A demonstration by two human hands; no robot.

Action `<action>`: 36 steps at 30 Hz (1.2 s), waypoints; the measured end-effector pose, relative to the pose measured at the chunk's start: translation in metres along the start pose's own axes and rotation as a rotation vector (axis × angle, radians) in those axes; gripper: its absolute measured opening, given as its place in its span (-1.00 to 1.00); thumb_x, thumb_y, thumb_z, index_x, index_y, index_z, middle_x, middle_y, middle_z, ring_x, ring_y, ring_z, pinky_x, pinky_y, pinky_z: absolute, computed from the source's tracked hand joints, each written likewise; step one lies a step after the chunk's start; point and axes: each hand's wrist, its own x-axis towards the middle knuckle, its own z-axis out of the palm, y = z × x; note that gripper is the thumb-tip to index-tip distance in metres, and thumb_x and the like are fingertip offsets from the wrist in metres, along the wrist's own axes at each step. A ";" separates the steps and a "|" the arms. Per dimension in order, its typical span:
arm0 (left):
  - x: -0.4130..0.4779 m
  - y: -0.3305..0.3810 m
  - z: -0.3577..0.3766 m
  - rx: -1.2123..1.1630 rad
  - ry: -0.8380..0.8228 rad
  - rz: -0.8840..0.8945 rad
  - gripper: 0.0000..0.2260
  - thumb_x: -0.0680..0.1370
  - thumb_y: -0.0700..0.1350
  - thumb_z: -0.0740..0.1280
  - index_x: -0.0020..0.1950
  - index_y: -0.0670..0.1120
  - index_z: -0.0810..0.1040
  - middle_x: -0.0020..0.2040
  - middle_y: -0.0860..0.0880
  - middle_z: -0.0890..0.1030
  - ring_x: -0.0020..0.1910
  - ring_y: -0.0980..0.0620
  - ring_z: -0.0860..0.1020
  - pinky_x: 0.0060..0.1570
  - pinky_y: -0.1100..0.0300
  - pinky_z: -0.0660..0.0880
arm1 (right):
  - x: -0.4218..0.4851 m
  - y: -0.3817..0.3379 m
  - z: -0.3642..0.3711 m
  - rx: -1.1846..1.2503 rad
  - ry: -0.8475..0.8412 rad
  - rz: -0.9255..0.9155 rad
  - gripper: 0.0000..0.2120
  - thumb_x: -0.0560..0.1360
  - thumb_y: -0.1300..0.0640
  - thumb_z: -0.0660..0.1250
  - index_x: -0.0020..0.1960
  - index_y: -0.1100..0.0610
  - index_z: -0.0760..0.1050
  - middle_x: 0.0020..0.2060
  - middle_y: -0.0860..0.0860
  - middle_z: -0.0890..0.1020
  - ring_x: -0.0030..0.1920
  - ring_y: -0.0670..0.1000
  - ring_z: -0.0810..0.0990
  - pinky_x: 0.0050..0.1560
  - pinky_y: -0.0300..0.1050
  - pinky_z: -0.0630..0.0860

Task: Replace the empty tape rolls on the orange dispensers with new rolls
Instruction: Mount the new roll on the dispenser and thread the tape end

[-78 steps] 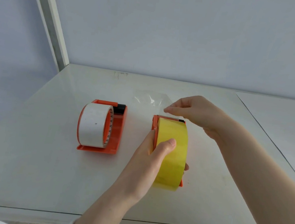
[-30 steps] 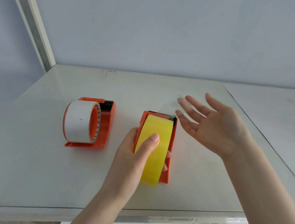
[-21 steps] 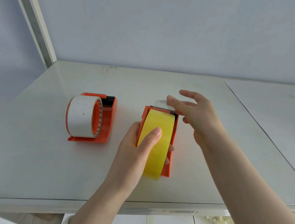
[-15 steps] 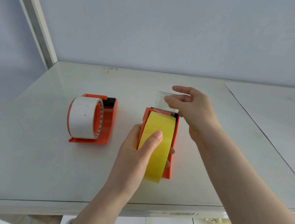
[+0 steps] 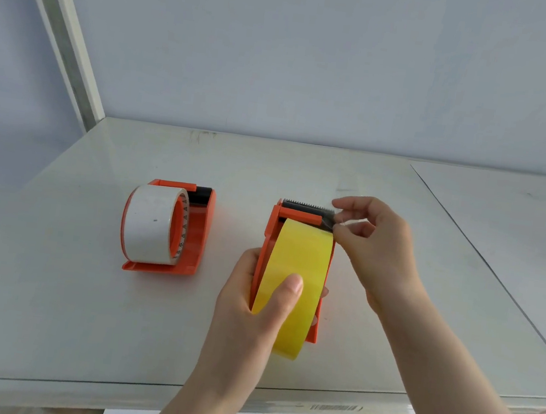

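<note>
Your L hand grips the glossy yellow tape roll; R hand pinches the clear tape end by the serrated metal cutter. Risk: slack film re-sticks; teeth nick fingertips.

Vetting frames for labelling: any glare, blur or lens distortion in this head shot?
Head view: soft even light, faint shadows only; mild sheen on the table at far left, no hard glare; wide-angle lens tilts the post; yellow roll sharp; fingertips of the right hand slightly soft, the clear tape end they pinch barely visible.
</note>
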 end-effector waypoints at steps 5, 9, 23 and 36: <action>-0.002 -0.001 0.000 0.004 -0.004 0.028 -0.77 0.32 0.08 0.33 -0.06 0.06 0.49 -0.27 0.18 0.66 -0.30 0.20 0.64 -0.40 0.38 0.51 | -0.002 -0.001 -0.009 0.002 -0.070 -0.026 -0.65 0.36 0.44 0.27 -0.14 -0.02 0.48 -0.27 -0.07 0.54 -0.37 -0.07 0.42 -0.37 -0.38 0.39; -0.004 -0.002 0.001 -0.031 -0.068 0.029 -0.67 0.25 0.11 0.34 -0.04 0.03 0.48 -0.24 0.06 0.71 -0.32 0.12 0.66 -0.38 0.31 0.54 | -0.001 -0.002 -0.010 -0.088 -0.059 -0.083 -0.66 0.34 0.44 0.28 -0.13 0.00 0.47 -0.28 -0.08 0.55 -0.36 -0.03 0.42 -0.21 -0.18 0.45; -0.008 0.000 -0.010 0.158 -0.212 0.038 -0.74 0.22 0.12 0.34 -0.12 0.21 0.44 -0.16 -0.22 0.61 -0.22 -0.28 0.59 -0.27 -0.14 0.57 | 0.016 -0.027 -0.028 0.039 -0.209 0.008 -0.72 0.34 0.44 0.37 -0.03 0.16 0.55 -0.25 -0.06 0.64 -0.37 -0.24 0.57 -0.28 -0.45 0.48; -0.005 0.002 -0.013 0.157 -0.186 0.069 -0.74 0.23 0.12 0.34 -0.11 0.19 0.45 -0.16 -0.26 0.61 -0.23 -0.30 0.58 -0.27 -0.20 0.54 | 0.036 -0.045 -0.049 0.454 -0.456 0.281 -0.75 0.27 0.36 0.23 -0.06 0.40 0.50 -0.12 0.04 0.69 -0.24 -0.06 0.43 -0.27 -0.35 0.43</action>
